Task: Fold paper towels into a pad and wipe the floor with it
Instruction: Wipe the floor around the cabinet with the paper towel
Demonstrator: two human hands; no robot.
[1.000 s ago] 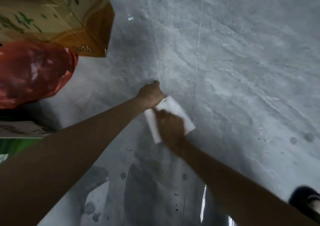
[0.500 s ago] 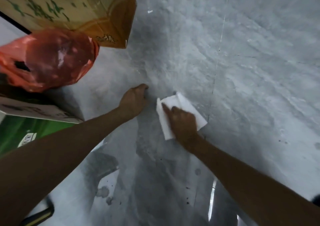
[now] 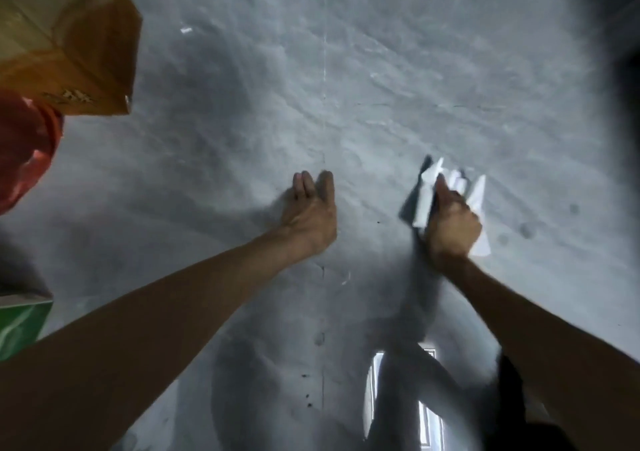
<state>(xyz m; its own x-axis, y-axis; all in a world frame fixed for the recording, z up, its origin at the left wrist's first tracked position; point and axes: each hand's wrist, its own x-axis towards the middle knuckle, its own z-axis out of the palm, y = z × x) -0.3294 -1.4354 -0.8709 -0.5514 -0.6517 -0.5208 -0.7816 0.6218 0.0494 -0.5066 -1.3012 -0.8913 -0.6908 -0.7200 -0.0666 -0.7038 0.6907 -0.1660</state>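
Nearest you, both forearms reach forward over the grey floor [image 3: 433, 80], which carries a glossy reflection close in and a thin seam line running away from you. Your left hand [image 3: 311, 215] rests flat on the floor just left of that seam, fingers together and pointing away, holding nothing; it reads as a brace for your weight. Your right hand [image 3: 450, 225] is well apart from it, to the right of the seam, closed around the paper towel pad [image 3: 424, 204]. White corners stick out above and to the right of the fist, so the pad looks bunched rather than flat, and its shadow on the left suggests one edge is lifted off the floor. Judged step: wiping, with the pad gathered up mid-stroke or being repositioned. Next move calls for flattening the pad under your palm and pressing down before dragging it, likely toward the small dark spots [image 3: 526, 230] just right of it. Farther off at the left edge sit a green box [image 3: 20, 322], a red plastic bag [image 3: 24, 152] and a cardboard box [image 3: 69, 42].
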